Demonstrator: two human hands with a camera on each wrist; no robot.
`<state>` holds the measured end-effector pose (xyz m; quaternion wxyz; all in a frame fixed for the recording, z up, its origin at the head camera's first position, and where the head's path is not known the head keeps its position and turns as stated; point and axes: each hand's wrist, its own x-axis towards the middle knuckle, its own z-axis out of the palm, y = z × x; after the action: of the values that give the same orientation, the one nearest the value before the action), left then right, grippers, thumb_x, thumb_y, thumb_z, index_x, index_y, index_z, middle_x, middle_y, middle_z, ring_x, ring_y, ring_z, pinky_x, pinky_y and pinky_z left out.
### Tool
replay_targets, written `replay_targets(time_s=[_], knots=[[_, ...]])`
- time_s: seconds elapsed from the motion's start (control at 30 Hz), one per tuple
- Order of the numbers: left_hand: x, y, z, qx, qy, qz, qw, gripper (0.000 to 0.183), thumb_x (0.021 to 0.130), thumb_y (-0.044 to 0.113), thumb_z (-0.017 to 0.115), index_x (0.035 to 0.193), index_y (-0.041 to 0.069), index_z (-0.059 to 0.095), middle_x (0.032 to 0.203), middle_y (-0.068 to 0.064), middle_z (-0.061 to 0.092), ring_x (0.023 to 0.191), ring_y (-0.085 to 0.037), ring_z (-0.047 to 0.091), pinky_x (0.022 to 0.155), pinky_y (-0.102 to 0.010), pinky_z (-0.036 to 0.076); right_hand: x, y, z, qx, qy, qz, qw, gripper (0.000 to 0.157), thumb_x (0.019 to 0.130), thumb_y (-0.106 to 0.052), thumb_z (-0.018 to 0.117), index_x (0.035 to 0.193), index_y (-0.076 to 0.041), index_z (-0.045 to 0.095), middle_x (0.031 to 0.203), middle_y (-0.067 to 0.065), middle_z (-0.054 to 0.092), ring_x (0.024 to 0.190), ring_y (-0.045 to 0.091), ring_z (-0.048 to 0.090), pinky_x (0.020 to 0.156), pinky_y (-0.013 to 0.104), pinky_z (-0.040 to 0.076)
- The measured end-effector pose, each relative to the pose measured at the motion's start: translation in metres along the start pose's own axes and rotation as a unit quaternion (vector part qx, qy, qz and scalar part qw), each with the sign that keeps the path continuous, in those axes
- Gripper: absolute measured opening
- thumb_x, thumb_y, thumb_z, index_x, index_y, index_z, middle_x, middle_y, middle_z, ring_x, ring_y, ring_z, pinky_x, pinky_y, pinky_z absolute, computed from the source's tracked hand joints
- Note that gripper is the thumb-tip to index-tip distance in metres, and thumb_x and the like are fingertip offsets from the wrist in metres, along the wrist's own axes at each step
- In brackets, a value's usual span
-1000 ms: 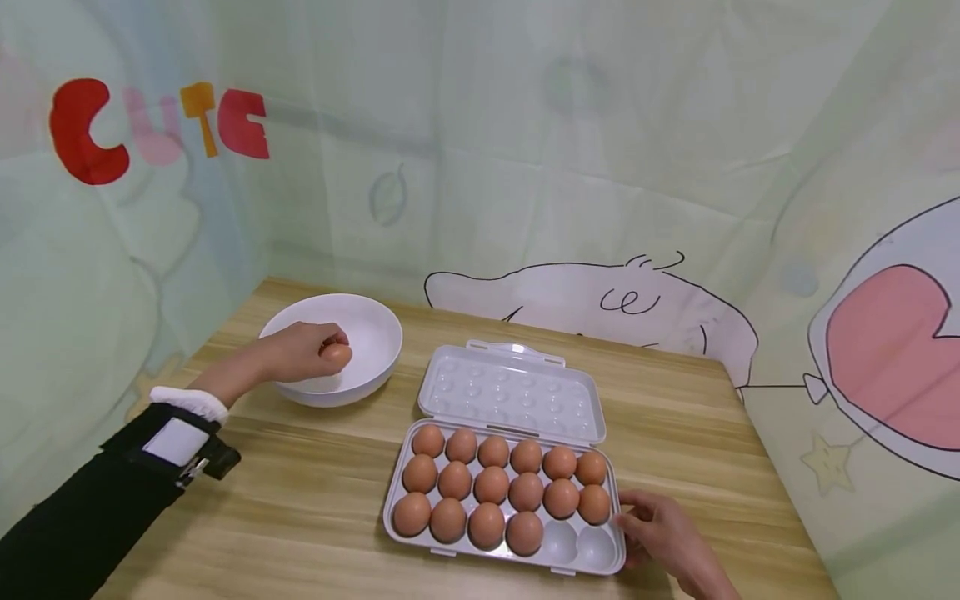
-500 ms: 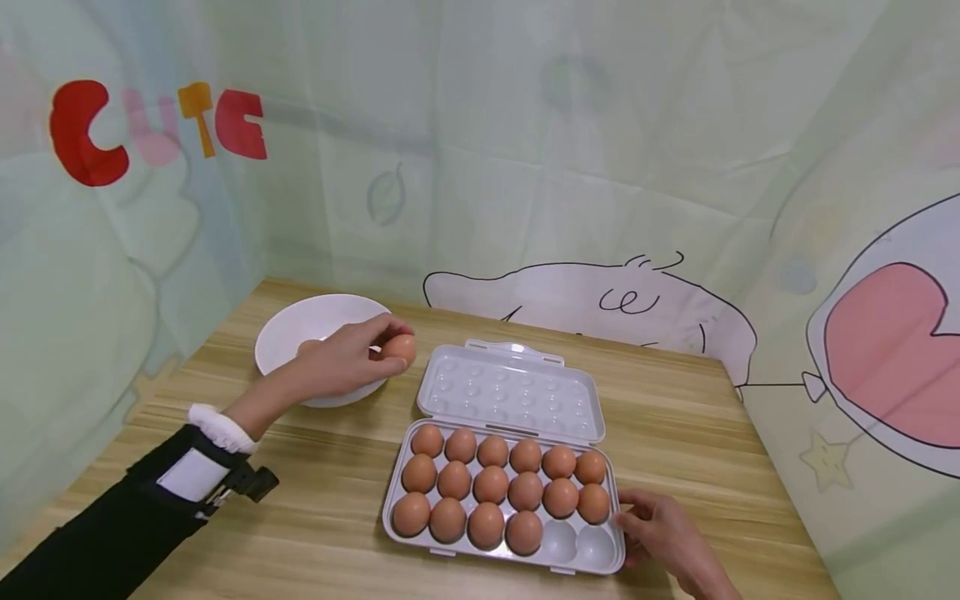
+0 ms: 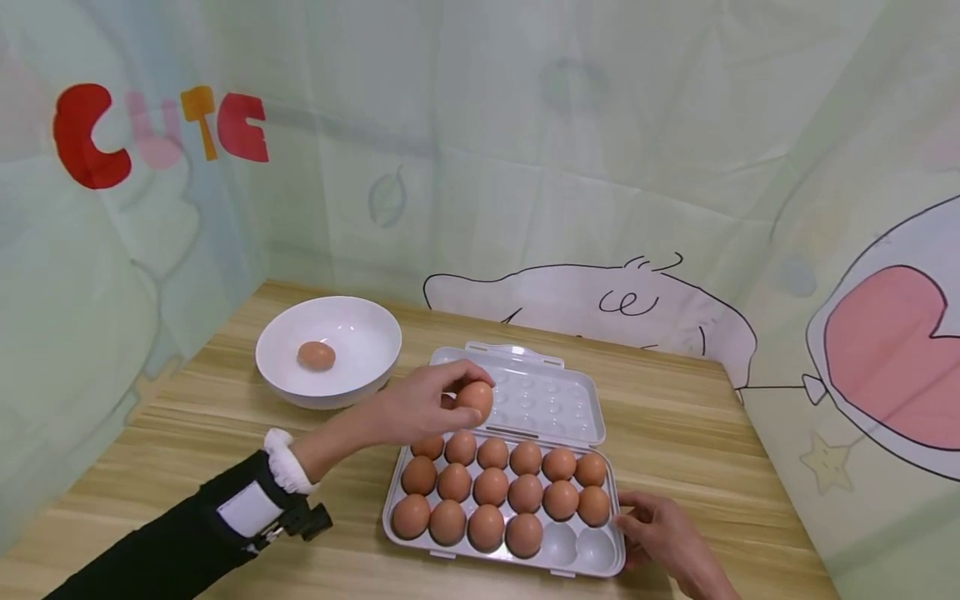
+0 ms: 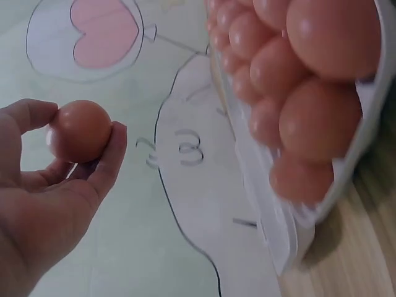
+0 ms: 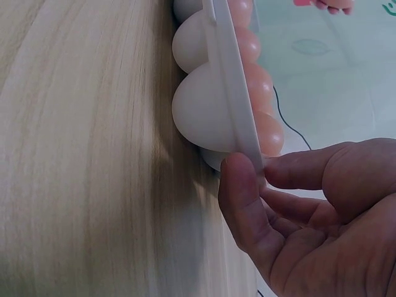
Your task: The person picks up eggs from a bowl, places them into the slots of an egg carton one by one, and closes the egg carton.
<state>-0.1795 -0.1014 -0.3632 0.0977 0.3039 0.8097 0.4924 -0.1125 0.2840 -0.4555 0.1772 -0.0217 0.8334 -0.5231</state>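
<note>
In the head view my left hand [image 3: 420, 404] pinches a brown egg [image 3: 475, 401] between thumb and fingertips, above the hinge side of an egg carton [image 3: 597, 550]. The left wrist view shows the same egg [image 4: 80, 132] held at the fingertips, apart from the carton. Brown eggs fill the carton's cups except two bare ones at the near right corner. Its dimpled lid [image 3: 558, 408] lies folded back, partly hidden by the left hand. My right hand [image 3: 667, 537] grips the carton's right edge; in the right wrist view its thumb and fingers pinch the rim [image 5: 238, 93].
A white bowl [image 3: 375, 333] with one brown egg [image 3: 316, 356] in it stands at the back left of the wooden table [image 3: 675, 417]. A printed cloth [image 3: 570, 167] hangs behind and beside the table.
My left hand has lifted the egg out of the bowl and carried it right, over the carton's lid. The egg left in the bowl is now uncovered. The right hand has stayed put.
</note>
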Motion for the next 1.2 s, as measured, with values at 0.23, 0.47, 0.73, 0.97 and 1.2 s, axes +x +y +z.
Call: replay_targets(time_s=[0.23, 0.47, 0.73, 0.97, 1.2], knots=[[0.012, 0.011, 0.044, -0.01, -0.059, 0.004, 0.9982, 0.037, 0.091, 0.013, 0.066, 0.128, 0.013, 0.062, 0.114, 0.006, 0.065, 0.101, -0.012, 0.06, 0.091, -0.032, 0.051, -0.001, 0.0, 0.001, -0.003, 0.003, -0.002, 1.0, 0.043, 0.098, 0.0, 0.061, 0.133, 0.022, 0.049, 0.082, 0.008, 0.065, 0.071, 0.025, 0.068, 0.058, 0.039, 0.06], [0.017, 0.015, 0.086, 0.046, -0.084, 0.028, 0.995, 0.035, 0.091, 0.022, 0.072, 0.124, 0.02, 0.063, 0.111, 0.016, 0.061, 0.095, -0.004, 0.056, 0.087, -0.024, 0.048, 0.0, -0.003, 0.002, -0.004, 0.004, -0.001, 1.0, 0.043, 0.097, 0.0, 0.062, 0.132, 0.022, 0.049, 0.081, 0.008, 0.065, 0.07, 0.024, 0.067, 0.057, 0.038, 0.059], [0.02, 0.017, 0.128, 0.135, -0.068, 0.093, 0.9841, 0.026, 0.087, 0.02, 0.072, 0.111, 0.02, 0.061, 0.105, 0.014, 0.053, 0.093, -0.002, 0.049, 0.083, -0.016, 0.044, 0.0, -0.003, 0.0, 0.001, 0.005, 0.012, 1.0, 0.043, 0.098, 0.001, 0.061, 0.133, 0.022, 0.049, 0.083, 0.008, 0.065, 0.072, 0.023, 0.068, 0.059, 0.038, 0.06], [0.025, 0.02, 0.146, 0.231, -0.083, 0.113, 0.9627, 0.028, 0.09, 0.028, 0.073, 0.115, 0.023, 0.061, 0.102, 0.016, 0.054, 0.084, 0.002, 0.049, 0.07, -0.015, 0.041, 0.001, -0.004, -0.001, -0.004, 0.011, 0.016, 1.0, 0.042, 0.098, 0.0, 0.061, 0.133, 0.021, 0.05, 0.083, 0.007, 0.065, 0.072, 0.022, 0.067, 0.059, 0.038, 0.059], [0.026, 0.01, 0.158, 0.284, -0.067, 0.158, 0.9433, 0.029, 0.09, 0.031, 0.074, 0.114, 0.027, 0.059, 0.099, 0.015, 0.054, 0.088, 0.0, 0.049, 0.068, -0.016, 0.036, 0.0, 0.0, -0.001, -0.001, 0.003, 0.01, 1.0, 0.041, 0.1, 0.0, 0.06, 0.133, 0.02, 0.05, 0.082, 0.007, 0.064, 0.073, 0.023, 0.067, 0.06, 0.038, 0.059]])
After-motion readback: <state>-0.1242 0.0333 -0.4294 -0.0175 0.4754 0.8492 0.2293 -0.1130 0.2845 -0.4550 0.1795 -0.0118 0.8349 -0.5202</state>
